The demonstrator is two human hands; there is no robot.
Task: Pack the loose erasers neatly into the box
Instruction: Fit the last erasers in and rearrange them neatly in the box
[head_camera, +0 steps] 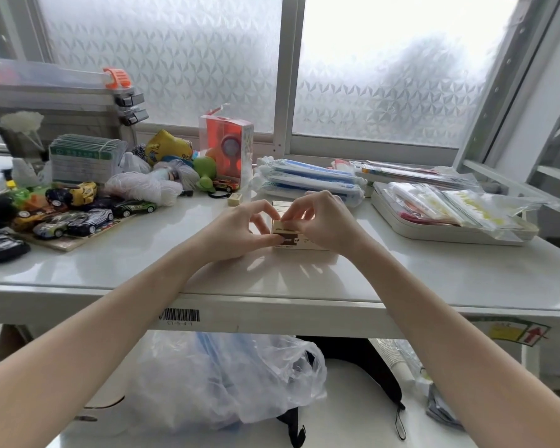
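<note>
A small cream box (296,242) with a brown label stands on the white table (434,273), between my hands. My left hand (236,232) holds its left end, thumb against the front label and fingers curled over the top. My right hand (324,221) pinches a cream eraser (280,225) at the box's top edge. More cream erasers (278,205) show inside the box behind my fingers. One loose eraser (235,199) lies on the table behind my left hand. My hands hide most of the box.
Toy cars (78,215) on a wooden board, plastic bags and toys crowd the left. An orange packaged toy (225,147) stands at the back. Wrapped packets (311,181) and a white tray (446,234) of sachets lie to the right. A plastic bag (223,379) sits below the table.
</note>
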